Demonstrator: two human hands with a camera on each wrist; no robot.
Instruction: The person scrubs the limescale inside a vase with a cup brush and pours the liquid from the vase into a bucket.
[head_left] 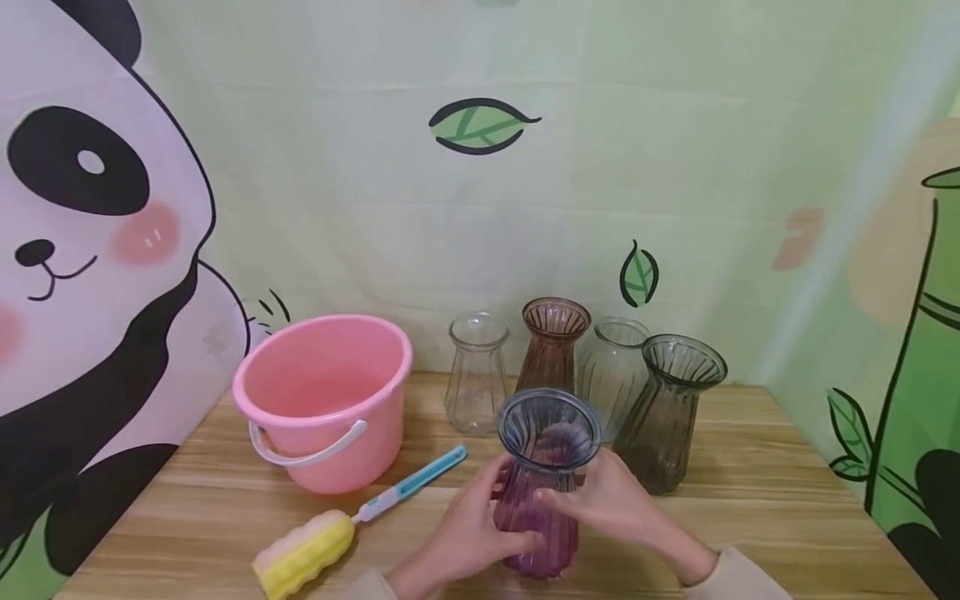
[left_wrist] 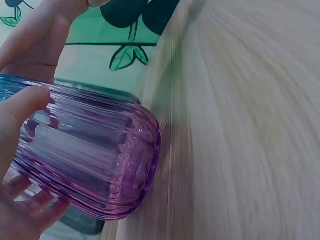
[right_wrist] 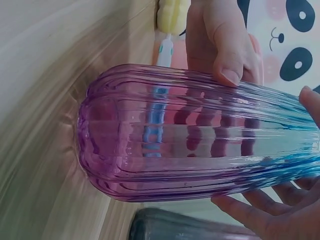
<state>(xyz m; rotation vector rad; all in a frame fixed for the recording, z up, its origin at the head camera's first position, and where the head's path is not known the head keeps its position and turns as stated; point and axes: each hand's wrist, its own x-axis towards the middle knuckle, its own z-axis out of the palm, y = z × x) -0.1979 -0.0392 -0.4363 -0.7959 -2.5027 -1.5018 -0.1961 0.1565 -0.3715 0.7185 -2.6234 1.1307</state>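
A ribbed glass vase, blue at its flared rim and purple toward the base, stands upright between my two hands. My left hand grips its lower left side, thumb across the front and fingers round the back. On the other side my right hand holds the vase higher up, with its thumb on the near face. In the right wrist view the left hand's fingers show through the purple glass. The vase's base is close over the wooden table in the left wrist view.
Behind the vase stand a clear vase, a brown vase, another clear vase and a grey vase. At left are a pink bucket and a yellow sponge brush with a blue-and-white handle. A printed cloth hangs behind.
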